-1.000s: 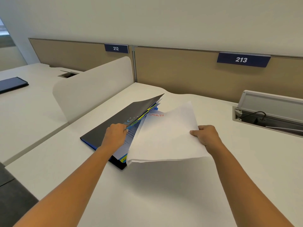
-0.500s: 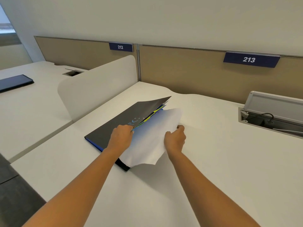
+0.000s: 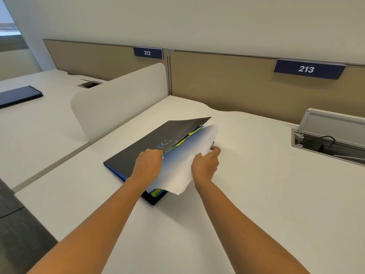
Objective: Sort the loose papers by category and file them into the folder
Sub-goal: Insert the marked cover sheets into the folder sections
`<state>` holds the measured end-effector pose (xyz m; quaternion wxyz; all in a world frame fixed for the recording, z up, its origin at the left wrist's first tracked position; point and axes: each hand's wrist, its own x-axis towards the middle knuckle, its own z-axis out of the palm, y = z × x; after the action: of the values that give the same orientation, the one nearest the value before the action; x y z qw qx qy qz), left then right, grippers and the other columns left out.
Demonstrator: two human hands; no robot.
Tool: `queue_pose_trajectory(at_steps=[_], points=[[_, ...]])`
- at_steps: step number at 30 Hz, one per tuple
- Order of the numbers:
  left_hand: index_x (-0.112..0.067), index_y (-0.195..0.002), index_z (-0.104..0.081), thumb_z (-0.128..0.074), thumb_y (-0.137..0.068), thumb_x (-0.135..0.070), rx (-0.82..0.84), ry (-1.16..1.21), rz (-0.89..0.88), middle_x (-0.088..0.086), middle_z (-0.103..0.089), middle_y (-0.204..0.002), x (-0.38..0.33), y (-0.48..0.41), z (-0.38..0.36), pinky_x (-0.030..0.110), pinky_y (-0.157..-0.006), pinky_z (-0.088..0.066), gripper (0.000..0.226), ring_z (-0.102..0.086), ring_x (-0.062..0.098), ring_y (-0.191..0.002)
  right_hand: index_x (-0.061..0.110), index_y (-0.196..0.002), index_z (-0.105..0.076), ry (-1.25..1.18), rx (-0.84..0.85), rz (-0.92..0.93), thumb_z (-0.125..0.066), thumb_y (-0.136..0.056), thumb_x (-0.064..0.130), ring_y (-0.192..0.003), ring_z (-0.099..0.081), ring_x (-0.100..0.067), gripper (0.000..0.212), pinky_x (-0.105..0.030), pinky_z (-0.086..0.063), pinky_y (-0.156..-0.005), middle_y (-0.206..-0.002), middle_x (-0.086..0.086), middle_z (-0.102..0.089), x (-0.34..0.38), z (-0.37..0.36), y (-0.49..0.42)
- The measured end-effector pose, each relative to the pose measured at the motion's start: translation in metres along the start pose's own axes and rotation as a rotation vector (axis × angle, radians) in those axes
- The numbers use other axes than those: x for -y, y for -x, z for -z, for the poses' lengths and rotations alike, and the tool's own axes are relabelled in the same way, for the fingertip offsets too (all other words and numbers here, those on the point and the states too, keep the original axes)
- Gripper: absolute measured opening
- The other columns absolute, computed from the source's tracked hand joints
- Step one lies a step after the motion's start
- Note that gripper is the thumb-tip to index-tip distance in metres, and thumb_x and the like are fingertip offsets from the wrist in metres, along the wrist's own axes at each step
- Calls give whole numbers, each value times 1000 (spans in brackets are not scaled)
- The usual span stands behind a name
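Nearly done: left hand [image 3: 149, 162] holds folder [image 3: 136, 155] cover up, right hand [image 3: 205, 165] fingers [image 3: 215, 149] grip paper [image 3: 182, 167] half inside folder; seating, closing remain.

A pale wall [image 3: 197, 20] rises behind tan partitions [image 3: 227, 82] carrying blue labels 212 [image 3: 147, 53] and 213 [image 3: 306, 69]. The white desk [image 3: 266, 204] has an open cable hatch [image 3: 327, 141] at its right. A rounded white divider [image 3: 118, 107] separates it from a second desk [image 3: 39, 131]. Dark floor [image 3: 17, 238] shows lower left, a window [image 3: 7, 28] upper left.
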<state>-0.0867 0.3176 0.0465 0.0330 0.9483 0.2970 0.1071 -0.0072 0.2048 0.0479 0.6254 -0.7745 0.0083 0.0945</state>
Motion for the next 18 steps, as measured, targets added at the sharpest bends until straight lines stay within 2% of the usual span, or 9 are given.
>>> queue_pose_trajectory(at_steps=[2,5,7,10,12,16,18], points=[[-4,-104,-60,-36,-100,-21,6,24,9,15,-66,-97,0,0,0,32,-72,-47,30,-62,29,-85,8,-131,-34,-85,89,-108,-42,-92,3,-112,-52,-37,41,-38,-44,-89,-128,-17,-51,-3,-7,2],[-3,-103,-60,-36,-100,-21,4,35,17,15,-66,-97,0,1,-1,31,-72,-47,30,-62,27,-85,8,-134,-33,-156,225,-175,-44,-90,1,-111,-52,-33,46,-31,-42,-81,-128,-15,-51,-5,-12,6],[-4,-105,-60,-36,-100,-21,5,38,21,14,-66,-99,-1,2,-1,31,-74,-48,30,-62,28,-86,11,-133,-37,-146,211,-144,-45,-88,3,-109,-54,-33,46,-32,-43,-80,-125,-14,-54,-5,-13,5],[-6,-111,-59,-36,-100,-23,-14,45,14,13,-66,-104,-3,3,1,31,-77,-49,31,-63,27,-91,17,-132,-41,-107,103,-79,-48,-89,12,-107,-55,-34,44,-32,-42,-78,-119,-12,-58,-2,-10,0],[-5,-111,-59,-37,-100,-23,-20,46,13,13,-66,-104,-4,4,2,30,-77,-50,30,-63,26,-91,18,-134,-40,-90,80,-64,-45,-90,11,-107,-54,-34,45,-33,-41,-78,-119,-13,-57,-3,-10,0],[-5,-101,-59,-36,-100,-20,-5,25,19,15,-66,-97,-6,3,1,30,-71,-46,28,-62,29,-86,17,-140,-33,-133,154,-107,-43,-90,4,-111,-53,-33,52,-32,-43,-82,-126,-13,-54,-12,-20,11],[-5,-101,-59,-36,-100,-20,-6,27,25,15,-66,-97,-7,3,2,31,-71,-46,28,-62,30,-87,12,-137,-37,-205,166,-174,-46,-90,2,-112,-53,-32,49,-33,-45,-88,-128,-14,-53,-16,-29,13]])
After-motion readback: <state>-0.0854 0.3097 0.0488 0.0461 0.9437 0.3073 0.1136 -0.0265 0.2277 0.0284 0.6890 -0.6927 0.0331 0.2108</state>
